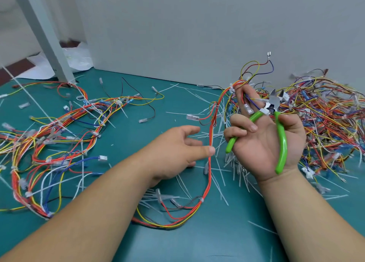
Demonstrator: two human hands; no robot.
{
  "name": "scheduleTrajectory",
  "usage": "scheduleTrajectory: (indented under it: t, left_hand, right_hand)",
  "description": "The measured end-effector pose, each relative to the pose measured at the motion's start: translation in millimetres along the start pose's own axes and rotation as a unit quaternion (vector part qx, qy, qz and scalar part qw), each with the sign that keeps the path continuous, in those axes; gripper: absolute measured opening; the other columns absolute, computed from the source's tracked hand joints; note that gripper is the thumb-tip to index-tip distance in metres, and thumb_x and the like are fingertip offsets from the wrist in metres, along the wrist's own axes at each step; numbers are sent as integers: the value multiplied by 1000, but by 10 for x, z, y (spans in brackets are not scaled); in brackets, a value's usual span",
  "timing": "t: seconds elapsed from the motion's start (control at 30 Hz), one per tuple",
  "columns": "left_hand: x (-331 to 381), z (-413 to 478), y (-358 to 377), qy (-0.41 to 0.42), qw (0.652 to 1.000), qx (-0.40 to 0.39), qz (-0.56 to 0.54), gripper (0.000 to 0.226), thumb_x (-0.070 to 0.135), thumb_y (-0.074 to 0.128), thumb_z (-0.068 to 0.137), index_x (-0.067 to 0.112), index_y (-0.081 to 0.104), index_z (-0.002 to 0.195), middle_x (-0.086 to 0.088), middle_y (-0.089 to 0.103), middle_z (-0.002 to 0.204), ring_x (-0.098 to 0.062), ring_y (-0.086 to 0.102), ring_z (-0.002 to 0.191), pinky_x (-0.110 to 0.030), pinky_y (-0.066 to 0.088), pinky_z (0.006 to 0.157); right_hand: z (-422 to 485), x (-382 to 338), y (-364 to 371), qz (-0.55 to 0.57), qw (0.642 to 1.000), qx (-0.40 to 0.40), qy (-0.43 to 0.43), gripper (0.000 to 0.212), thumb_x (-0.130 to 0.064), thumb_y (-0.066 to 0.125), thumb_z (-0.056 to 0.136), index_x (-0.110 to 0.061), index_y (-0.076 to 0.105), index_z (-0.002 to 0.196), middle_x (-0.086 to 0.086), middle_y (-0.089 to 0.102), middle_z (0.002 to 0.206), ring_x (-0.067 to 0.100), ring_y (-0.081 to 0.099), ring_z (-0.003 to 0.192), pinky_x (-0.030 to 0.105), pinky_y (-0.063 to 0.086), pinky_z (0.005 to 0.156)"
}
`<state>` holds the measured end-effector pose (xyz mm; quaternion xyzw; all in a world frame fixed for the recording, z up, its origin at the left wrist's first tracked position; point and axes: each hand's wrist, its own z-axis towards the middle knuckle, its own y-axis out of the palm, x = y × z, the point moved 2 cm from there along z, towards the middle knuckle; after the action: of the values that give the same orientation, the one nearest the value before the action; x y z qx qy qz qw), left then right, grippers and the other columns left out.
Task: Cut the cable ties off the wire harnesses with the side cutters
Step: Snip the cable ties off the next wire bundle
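A matte teal-green desk (177,242) fills the lower view. A plain pale grey wall panel (197,34) stands along its far edge. At the upper left, a light grey square metal post (44,36) slants down to the desk. Behind the post, crumpled white plastic sheeting (79,58) lies on a dark reddish-brown floor (17,68).

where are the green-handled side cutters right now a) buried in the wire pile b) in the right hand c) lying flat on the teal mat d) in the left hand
b: the right hand grips the green-handled metal side cutters, fingers curled round one handle; the left hand is open and grips nothing.
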<state>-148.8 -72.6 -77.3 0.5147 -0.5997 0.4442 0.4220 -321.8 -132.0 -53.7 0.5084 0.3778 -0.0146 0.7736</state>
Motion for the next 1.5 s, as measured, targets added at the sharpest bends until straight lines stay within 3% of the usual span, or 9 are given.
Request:
scheduleTrajectory:
  t: [0.1, 0.3, 0.43, 0.6, 0.9, 1.1, 1.27, 1.37, 1.5]
  left_hand:
    - [-2, -3, 31, 9, 999, -26, 41, 66, 26, 79, 87, 26, 46, 145, 11, 77, 108, -6, 70, 99, -27, 56, 82]
    - [-4, 10, -49, 32, 998, 36, 47, 7, 16, 74, 91, 18, 77, 97, 4, 71, 69, -7, 61, 58, -18, 44, 47]
    - [49, 21, -134, 79, 988, 134, -7, 5, 17, 74, 91, 19, 77, 93, 4, 75, 77, -6, 57, 52, -13, 42, 46]
    - [103, 15, -199, 82, 970, 192, -125, 3, 15, 72, 92, 17, 73, 94, 3, 75, 78, -8, 64, 56, -19, 49, 47]
    - [147, 14, -202, 86, 939, 150, -298, 7, 11, 66, 96, 16, 63, 100, -5, 78, 91, -15, 76, 79, -21, 58, 61]
    - [186, 37, -257, 130, 902, 145, -384, 10, 6, 59, 99, 14, 62, 102, -7, 78, 94, -15, 76, 85, -22, 58, 66]
    - [207, 27, -233, 161, 917, 96, -352, 20, 2, 52, 101, 15, 63, 112, -7, 78, 106, -12, 75, 90, -17, 54, 60]
    - [224, 3, -237, 181, 934, 105, -290, 23, 0, 50, 102, 14, 65, 113, -5, 77, 109, -7, 73, 76, -13, 35, 45]
    - [228, -7, -238, 189, 940, 157, -237, 25, 0, 52, 102, 17, 68, 109, -3, 78, 106, -3, 65, 65, -14, 32, 46]
  right_hand:
    - [-2, 6, 4, 1, 1000, -4, 7, 47, -37, 33, 74, -16, 45, 115, -13, 38, 113, 9, 21, 69, 30, 18, 69]
    - [11, 5, -19, 44, 998, -36, 21, 45, -36, 33, 74, -19, 43, 114, -11, 23, 139, 9, 19, 71, 31, 19, 69]
    - [23, -7, -70, 51, 997, -42, 31, 55, -36, 34, 75, -18, 44, 126, -10, 34, 152, 10, 22, 72, 31, 21, 70]
    - [25, 4, -70, 2, 999, -40, 33, 93, -33, 38, 78, -12, 11, 164, -1, 27, 167, 12, 19, 75, 32, 22, 72]
    - [21, 150, -6, -102, 991, -71, 55, 82, -30, 48, 68, -13, 43, 148, -7, 68, 116, 19, 15, 74, 35, 27, 67]
    - [9, 253, -3, -180, 979, -44, 81, 90, -32, 69, 60, 0, 50, 142, 13, 47, 156, 17, 33, 68, 35, 31, 64]
    - [4, 331, -52, -221, 969, -59, 97, 79, -34, 80, 54, -8, 70, 128, 15, 56, 120, 18, 40, 66, 37, 32, 64]
    - [5, 332, -42, -258, 957, -58, 116, 72, -21, 65, 60, -7, 69, 130, 40, 49, 125, 18, 38, 66, 38, 30, 65]
    - [5, 302, -17, -208, 970, -66, 106, 75, -24, 68, 60, -2, 65, 132, 14, 60, 140, 16, 37, 65, 35, 32, 64]
